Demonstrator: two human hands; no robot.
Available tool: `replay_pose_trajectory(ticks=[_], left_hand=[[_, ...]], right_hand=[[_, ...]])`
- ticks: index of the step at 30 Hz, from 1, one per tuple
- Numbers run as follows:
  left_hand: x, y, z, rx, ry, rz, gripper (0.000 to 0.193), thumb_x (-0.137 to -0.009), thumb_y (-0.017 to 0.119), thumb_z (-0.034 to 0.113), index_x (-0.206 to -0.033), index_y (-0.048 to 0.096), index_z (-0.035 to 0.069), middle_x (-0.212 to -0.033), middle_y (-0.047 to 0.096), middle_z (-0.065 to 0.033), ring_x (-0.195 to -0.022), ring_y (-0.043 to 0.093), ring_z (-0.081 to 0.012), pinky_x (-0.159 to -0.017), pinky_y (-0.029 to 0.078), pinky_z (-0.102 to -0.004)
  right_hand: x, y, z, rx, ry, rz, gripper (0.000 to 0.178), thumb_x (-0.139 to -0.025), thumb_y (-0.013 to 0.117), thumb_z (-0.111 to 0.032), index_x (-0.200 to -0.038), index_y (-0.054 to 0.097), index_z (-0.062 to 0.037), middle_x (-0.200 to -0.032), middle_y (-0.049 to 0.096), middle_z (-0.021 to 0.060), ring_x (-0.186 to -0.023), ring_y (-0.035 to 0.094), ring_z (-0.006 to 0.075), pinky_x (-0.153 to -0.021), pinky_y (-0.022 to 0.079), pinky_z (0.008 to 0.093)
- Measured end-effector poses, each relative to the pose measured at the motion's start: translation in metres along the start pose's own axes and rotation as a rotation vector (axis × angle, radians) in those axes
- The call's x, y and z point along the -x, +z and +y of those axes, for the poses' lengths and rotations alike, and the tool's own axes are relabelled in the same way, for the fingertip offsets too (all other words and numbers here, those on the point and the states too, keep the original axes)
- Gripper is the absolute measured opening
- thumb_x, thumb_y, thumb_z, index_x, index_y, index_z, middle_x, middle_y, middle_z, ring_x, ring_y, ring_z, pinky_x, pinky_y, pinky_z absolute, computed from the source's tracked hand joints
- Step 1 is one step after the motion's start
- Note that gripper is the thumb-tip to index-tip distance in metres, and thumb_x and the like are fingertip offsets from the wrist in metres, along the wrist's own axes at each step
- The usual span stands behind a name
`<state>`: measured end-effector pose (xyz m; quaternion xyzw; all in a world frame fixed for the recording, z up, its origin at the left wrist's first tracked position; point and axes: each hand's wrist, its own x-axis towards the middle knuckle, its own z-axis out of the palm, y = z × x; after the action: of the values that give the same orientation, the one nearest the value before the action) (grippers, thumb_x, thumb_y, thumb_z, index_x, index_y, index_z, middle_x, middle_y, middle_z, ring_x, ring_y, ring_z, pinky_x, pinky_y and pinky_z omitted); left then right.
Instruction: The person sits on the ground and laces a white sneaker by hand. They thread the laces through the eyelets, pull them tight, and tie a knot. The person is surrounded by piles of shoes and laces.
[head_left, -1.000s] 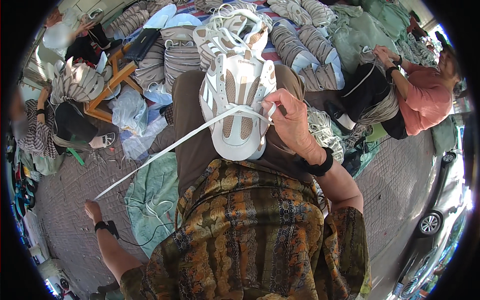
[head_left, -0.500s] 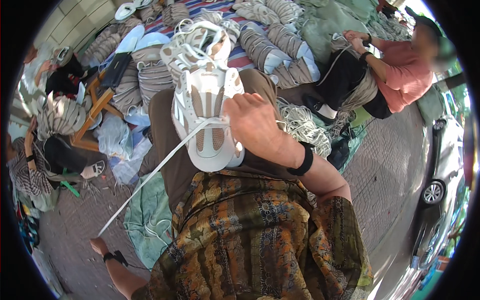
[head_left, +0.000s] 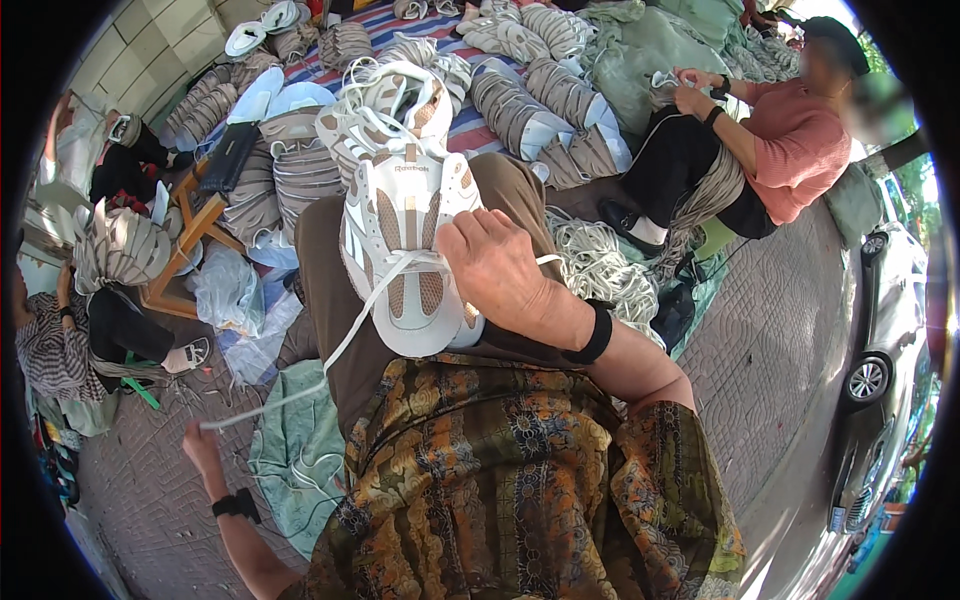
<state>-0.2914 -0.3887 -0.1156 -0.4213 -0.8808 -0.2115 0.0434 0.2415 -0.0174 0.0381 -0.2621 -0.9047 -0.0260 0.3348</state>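
Shoe: a white and tan sneaker [head_left: 405,255] lies sole-down on the person's lap, on the brown trouser leg [head_left: 340,300], toe toward 6 o'clock.
Lace: a flat white lace [head_left: 330,355] runs from the eyelets near the toe out to 8 o'clock, drawn tight in a straight line.
Right hand: the right hand [head_left: 495,265] rests on the sneaker's side at 3 o'clock of it, grip clenched around the upper and pinning a short lace end that shows past the knuckles.
Left hand: the left hand [head_left: 200,445] is far out at 8 o'clock, grip closed on the far end of the lace; a black wristband sits just below it.
Close by: a pile of loose white laces [head_left: 600,270] lies at 3 o'clock, beside the right forearm; a pale green sack [head_left: 300,450] lies on the paved ground at 7 o'clock.
Farther out: bundles of shoes [head_left: 540,100] cover a striped cloth at 12 o'clock; a seated person in a pink top [head_left: 800,150] works at 2 o'clock; a parked car [head_left: 880,330] stands at 3 o'clock.
Risk: with the lace this taut, an uneven pull could likely slip it out of an eyelet or twist it flat-side wrong.
Risk: if the right hand loosens, the sneaker may slide off the thigh toward the pull.
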Motion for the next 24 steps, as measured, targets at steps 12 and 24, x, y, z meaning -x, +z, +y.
replay_pose_trajectory(ticks=[12,24], left_hand=[[-0.056,-0.007,0.370,0.554,0.578,-0.044,0.027,-0.083,0.050,-0.011,-0.102,0.065,-0.001,-0.089,0.066,-0.0142,-0.084,0.066,-0.0257,-0.077,0.050,-0.0314],[-0.058,0.020,0.464,0.871,0.652,-0.122,0.014,-0.086,0.060,-0.006,-0.097,0.064,0.001,-0.077,0.059,-0.0087,-0.067,0.058,-0.0180,-0.062,0.046,-0.0272]], right_hand=[[0.004,0.000,0.012,-0.361,0.128,0.021,0.019,-0.073,0.055,0.007,-0.088,0.059,-0.0050,-0.078,0.062,0.0135,-0.073,0.064,0.0336,-0.062,0.049,0.0442],[0.008,-0.001,0.020,-0.645,0.363,-0.128,0.014,-0.083,0.052,0.006,-0.090,0.059,-0.0034,-0.078,0.063,0.0132,-0.064,0.061,0.0292,-0.058,0.046,0.0370]])
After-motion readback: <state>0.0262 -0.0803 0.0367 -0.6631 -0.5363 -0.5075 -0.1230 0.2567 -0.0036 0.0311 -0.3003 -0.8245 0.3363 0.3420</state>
